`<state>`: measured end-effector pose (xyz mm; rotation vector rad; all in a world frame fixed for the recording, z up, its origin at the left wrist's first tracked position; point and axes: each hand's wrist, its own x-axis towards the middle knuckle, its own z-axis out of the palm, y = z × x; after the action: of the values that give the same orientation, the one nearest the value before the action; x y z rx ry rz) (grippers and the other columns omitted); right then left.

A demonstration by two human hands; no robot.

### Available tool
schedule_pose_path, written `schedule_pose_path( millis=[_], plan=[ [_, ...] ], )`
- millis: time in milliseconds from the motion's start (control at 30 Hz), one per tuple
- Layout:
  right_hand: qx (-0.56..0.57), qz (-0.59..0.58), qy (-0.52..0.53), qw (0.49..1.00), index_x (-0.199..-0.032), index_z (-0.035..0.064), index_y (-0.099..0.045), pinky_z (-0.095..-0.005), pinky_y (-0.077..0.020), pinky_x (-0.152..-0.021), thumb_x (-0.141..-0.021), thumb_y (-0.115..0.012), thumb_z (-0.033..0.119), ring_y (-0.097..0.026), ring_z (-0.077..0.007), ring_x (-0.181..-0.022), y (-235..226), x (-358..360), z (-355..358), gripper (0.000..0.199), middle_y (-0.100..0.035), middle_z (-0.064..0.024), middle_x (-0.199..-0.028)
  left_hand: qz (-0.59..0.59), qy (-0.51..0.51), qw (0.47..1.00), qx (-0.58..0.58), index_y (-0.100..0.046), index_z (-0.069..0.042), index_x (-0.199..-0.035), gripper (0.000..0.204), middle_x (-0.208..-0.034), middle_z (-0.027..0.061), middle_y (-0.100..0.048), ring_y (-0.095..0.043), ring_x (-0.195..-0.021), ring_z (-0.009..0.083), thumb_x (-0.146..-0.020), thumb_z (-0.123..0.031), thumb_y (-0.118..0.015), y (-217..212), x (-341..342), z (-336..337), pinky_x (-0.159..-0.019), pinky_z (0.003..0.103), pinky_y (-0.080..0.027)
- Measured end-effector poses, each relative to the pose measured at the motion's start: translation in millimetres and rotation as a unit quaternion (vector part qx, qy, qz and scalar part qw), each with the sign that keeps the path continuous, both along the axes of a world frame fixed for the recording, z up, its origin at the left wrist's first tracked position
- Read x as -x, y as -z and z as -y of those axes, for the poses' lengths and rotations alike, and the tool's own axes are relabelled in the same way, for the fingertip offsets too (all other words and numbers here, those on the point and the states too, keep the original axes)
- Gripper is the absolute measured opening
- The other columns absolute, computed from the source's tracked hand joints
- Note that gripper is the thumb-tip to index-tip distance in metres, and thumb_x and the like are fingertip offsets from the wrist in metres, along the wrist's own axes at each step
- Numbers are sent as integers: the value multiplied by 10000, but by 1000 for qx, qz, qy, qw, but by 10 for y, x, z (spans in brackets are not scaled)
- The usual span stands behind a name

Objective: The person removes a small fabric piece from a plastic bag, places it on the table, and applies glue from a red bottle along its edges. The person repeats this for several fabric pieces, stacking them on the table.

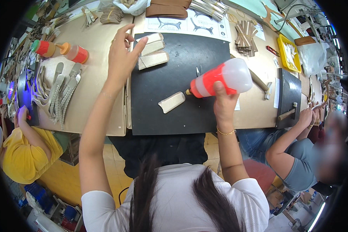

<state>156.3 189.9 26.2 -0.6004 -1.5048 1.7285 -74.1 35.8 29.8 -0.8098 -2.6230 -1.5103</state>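
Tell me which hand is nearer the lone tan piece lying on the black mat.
Right. The right hand holds the squeeze bottle just right of the lone tan piece, nozzle nearly touching it. The left hand is farther, up-left, its fingers at the stack of tan pieces.

Orange-and-white glue bottle, black mat

Two orange glue bottles lie beside grey braided straps; a yellow tray sits far right.

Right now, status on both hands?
Right hand grips orange-and-white squeeze bottle, nozzle toward beige piece. Left hand open, at beige stack. Nothing between.
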Motion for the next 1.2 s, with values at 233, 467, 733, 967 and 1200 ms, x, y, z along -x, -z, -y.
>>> schedule_pose_path(
  millis=[233,467,733,967,1200],
  plan=[
    [-67,42,-58,995,-1059,-36,-664,-306,-531,-799,-794,-840,148,-662,-151,-885,-55,214,38,368,-710,-81,-973,-160,347,916,122,-605,-41,-952,309,-1130,188,-580,-552,-1068,344,-717,-166,-760,-142,-1369,491,-910,439,-441],
    [-158,88,-77,981,-998,-47,-699,-298,-552,-732,-773,-856,185,-692,-145,-813,-110,298,33,359,-740,-103,-900,-174,307,916,193,-614,-40,-1033,353,-1289,250,-534,-513,-1186,385,-741,-175,-761,-19,-1714,551,-982,473,-432],
    [-152,76,-128,977,-1001,-38,-702,-299,-561,-740,-748,-870,197,-707,-152,-817,-85,392,205,384,-746,-107,-906,-245,261,902,243,-597,-40,-1077,351,-1290,306,-540,-551,-1173,414,-782,-207,-686,34,-1909,522,-1007,482,-442],
    [-165,131,-232,950,-1044,-53,-668,-294,-551,-759,-737,-868,123,-684,-149,-861,-139,450,407,407,-726,-97,-956,-226,278,898,256,-569,-18,-1126,330,-1268,352,-547,-556,-1157,442,-840,-182,-580,-23,-1921,516,-1034,474,-413],
    [-64,68,-104,990,-1049,-40,-680,-300,-543,-784,-804,-832,192,-672,-143,-867,-191,451,122,370,-722,-91,-956,-213,283,898,260,-577,-52,-1156,465,-1298,291,-521,-534,-1182,406,-780,-268,-745,-46,-1849,508,-1010,484,-435]
  ],
)
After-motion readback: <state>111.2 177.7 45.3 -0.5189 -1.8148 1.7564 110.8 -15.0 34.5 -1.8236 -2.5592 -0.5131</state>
